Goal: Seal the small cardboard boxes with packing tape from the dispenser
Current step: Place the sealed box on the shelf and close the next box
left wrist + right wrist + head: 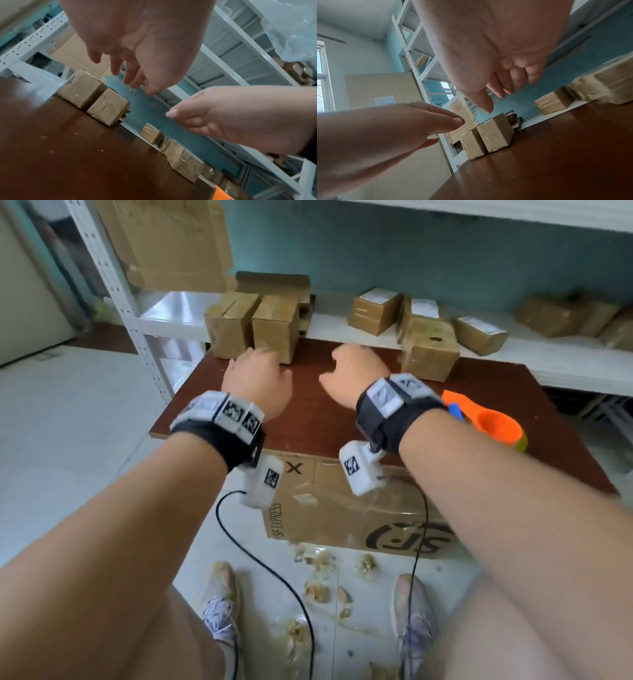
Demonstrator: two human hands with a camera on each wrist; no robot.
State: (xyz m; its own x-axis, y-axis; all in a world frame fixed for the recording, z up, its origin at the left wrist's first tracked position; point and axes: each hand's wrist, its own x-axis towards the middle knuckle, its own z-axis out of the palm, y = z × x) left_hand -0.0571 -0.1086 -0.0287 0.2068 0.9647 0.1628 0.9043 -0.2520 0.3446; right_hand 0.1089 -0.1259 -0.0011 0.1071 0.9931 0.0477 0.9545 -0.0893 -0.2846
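Observation:
Two small brown cardboard boxes (233, 325) (276, 328) stand side by side at the far left edge of the dark wooden table (329, 412). A third small box (430, 359) stands at the far right edge. My left hand (255, 378) hovers just in front of the left pair, its fingers (118, 67) hanging relaxed and holding nothing. My right hand (356, 371) hovers mid-table between the boxes, fingers (520, 81) loosely curled and empty. The orange tape dispenser (489, 422) lies on the table to the right, behind my right wrist.
Behind the table, a white shelf (342, 332) carries several taped boxes with white labels (375, 309). A flattened carton (178, 241) leans at the back left. A large printed carton (342, 508) sits under the table's near edge. Tape scraps (318, 587) and a black cable (260, 559) lie on the floor.

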